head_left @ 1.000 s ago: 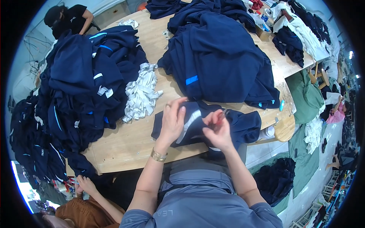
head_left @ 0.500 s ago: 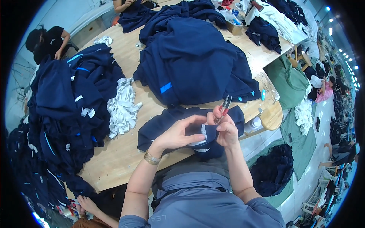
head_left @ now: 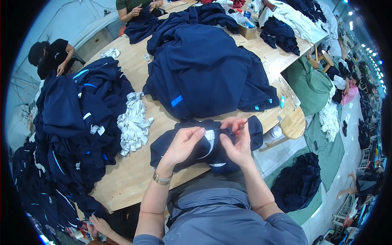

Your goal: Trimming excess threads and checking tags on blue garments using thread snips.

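A navy garment lies bunched at the table's front edge, with a white label and a curved white strip at its opening. Over its left part is my left hand, thumb and fingers pinched together beside the label. What the pinch holds, if anything, is hidden. My right hand hovers over the garment's right part, its fingers curled round red-handled thread snips. Most of the snips is covered by the fingers; a dark tip shows above them.
A large navy garment heap stands just beyond. Left are another navy pile and white strips. At right are a wooden stool, green cloth and a dark bundle. Co-workers sit at far left, far side and lower left.
My hands have moved apart, the left one closing from a spread grip into a pinch. The snips have turned and are now mostly hidden. The label and white strip lie more exposed.
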A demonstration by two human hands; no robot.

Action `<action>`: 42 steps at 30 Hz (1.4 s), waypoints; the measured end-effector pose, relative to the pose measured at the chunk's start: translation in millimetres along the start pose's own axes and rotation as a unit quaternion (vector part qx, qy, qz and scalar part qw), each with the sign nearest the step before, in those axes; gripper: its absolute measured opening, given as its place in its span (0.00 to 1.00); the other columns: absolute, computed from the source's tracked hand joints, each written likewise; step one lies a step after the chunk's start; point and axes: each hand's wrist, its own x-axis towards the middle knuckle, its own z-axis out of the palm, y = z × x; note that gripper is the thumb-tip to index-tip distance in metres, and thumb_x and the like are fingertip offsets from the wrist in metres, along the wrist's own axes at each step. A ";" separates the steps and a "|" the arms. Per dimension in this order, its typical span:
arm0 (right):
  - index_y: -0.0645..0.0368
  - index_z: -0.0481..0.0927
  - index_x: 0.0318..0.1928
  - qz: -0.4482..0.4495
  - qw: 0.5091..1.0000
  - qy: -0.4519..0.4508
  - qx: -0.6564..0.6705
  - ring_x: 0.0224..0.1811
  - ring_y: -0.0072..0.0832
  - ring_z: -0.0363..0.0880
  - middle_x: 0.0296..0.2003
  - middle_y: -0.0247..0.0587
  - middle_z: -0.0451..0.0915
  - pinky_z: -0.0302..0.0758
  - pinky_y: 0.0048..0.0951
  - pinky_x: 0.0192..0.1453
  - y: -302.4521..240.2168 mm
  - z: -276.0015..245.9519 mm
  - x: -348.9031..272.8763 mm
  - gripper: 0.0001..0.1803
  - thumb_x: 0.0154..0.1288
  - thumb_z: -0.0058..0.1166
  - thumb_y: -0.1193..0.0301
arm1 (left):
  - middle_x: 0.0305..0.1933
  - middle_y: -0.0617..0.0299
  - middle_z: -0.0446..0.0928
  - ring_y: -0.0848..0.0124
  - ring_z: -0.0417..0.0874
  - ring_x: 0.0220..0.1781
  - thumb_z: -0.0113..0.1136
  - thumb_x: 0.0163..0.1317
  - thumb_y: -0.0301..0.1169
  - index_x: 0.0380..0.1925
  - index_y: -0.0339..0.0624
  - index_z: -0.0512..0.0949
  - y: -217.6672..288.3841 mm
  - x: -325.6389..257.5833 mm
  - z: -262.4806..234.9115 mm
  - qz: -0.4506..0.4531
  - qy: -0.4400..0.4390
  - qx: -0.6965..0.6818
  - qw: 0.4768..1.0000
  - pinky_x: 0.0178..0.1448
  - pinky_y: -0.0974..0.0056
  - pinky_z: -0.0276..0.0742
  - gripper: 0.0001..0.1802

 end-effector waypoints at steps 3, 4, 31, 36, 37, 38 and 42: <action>0.56 0.58 0.34 -0.022 0.994 -0.094 -0.042 0.44 0.28 0.69 0.36 0.41 0.73 0.66 0.28 0.49 -9.9 3.4 2.9 0.19 0.50 0.55 0.84 | 0.22 0.76 0.62 0.84 0.58 0.26 0.48 0.69 0.39 0.27 0.33 0.74 1.0 0.8 0.7 -0.003 0.012 -0.010 1.000 0.29 0.74 0.58 0.19; 0.56 0.58 0.33 -0.015 0.993 -0.099 -0.061 0.43 0.27 0.69 0.35 0.40 0.74 0.66 0.26 0.45 -11.4 6.4 4.2 0.19 0.52 0.55 0.84 | 0.22 0.76 0.62 0.84 0.57 0.26 0.48 0.69 0.39 0.27 0.33 0.74 -0.2 1.4 -0.4 -0.002 0.005 -0.007 1.000 0.29 0.74 0.57 0.19; 0.58 0.70 0.28 -0.038 0.922 -0.142 -0.359 0.19 0.35 0.76 0.19 0.39 0.75 0.69 0.29 0.21 -14.0 1.0 -1.6 0.19 0.59 0.56 0.55 | 0.36 0.67 0.79 0.84 0.73 0.35 0.51 0.67 0.34 0.41 0.32 0.78 -10.1 1.9 -13.4 -0.024 0.061 -0.169 0.983 0.42 0.77 0.69 0.15; 0.57 0.70 0.28 -0.053 0.902 -0.147 -0.402 0.19 0.34 0.77 0.19 0.38 0.76 0.69 0.29 0.20 -16.5 1.2 -2.6 0.19 0.59 0.56 0.54 | 0.37 0.66 0.79 0.83 0.74 0.37 0.51 0.67 0.34 0.41 0.31 0.78 -8.5 1.1 -12.8 -0.015 0.057 -0.166 0.984 0.45 0.76 0.69 0.15; 0.57 0.69 0.28 -0.055 0.903 -0.145 -0.401 0.19 0.34 0.77 0.19 0.38 0.76 0.69 0.29 0.20 -16.6 1.1 -2.5 0.19 0.59 0.56 0.54 | 0.37 0.66 0.79 0.83 0.74 0.37 0.51 0.67 0.34 0.41 0.31 0.78 -8.3 1.3 -12.8 -0.015 0.057 -0.165 0.985 0.45 0.76 0.69 0.15; 0.57 0.69 0.28 -0.057 0.904 -0.143 -0.400 0.19 0.34 0.77 0.19 0.38 0.76 0.69 0.29 0.20 -16.7 0.9 -2.4 0.19 0.59 0.56 0.54 | 0.37 0.66 0.79 0.82 0.74 0.38 0.51 0.67 0.34 0.41 0.31 0.78 -8.1 1.5 -12.8 -0.015 0.057 -0.163 0.985 0.46 0.76 0.69 0.15; 0.56 0.69 0.28 -0.060 0.905 -0.142 -0.397 0.19 0.34 0.77 0.19 0.38 0.75 0.69 0.29 0.20 -16.9 0.4 -1.6 0.19 0.59 0.56 0.54 | 0.37 0.65 0.79 0.82 0.74 0.38 0.51 0.67 0.33 0.42 0.30 0.77 -6.5 1.0 -13.2 -0.015 0.054 -0.167 0.984 0.45 0.76 0.70 0.15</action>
